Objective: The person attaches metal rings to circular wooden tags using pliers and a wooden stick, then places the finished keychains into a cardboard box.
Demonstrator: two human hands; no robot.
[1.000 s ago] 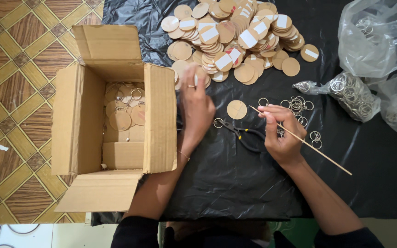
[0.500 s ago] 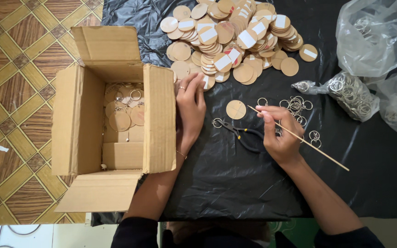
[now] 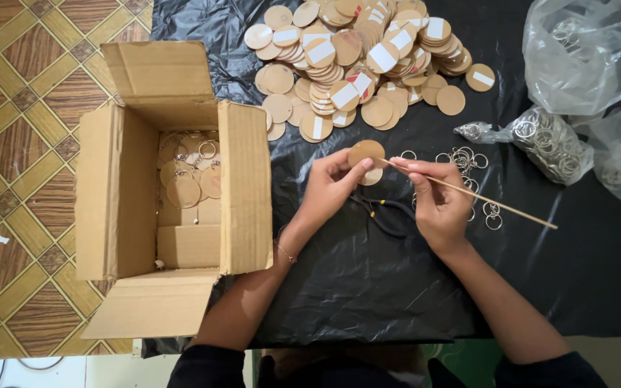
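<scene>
We hold a round wooden disc (image 3: 365,153) in the pinched fingers of our left hand (image 3: 330,188), just above the black sheet (image 3: 368,287). Our right hand (image 3: 436,205) is closed on a thin wooden stick (image 3: 479,197) — its long axis runs from the disc down to the right. The cardboard box (image 3: 174,190) crowds the left edge, the pile of discs (image 3: 357,61) lies ahead, key rings (image 3: 468,162) sit right — open sheet lies nearest us.
</scene>
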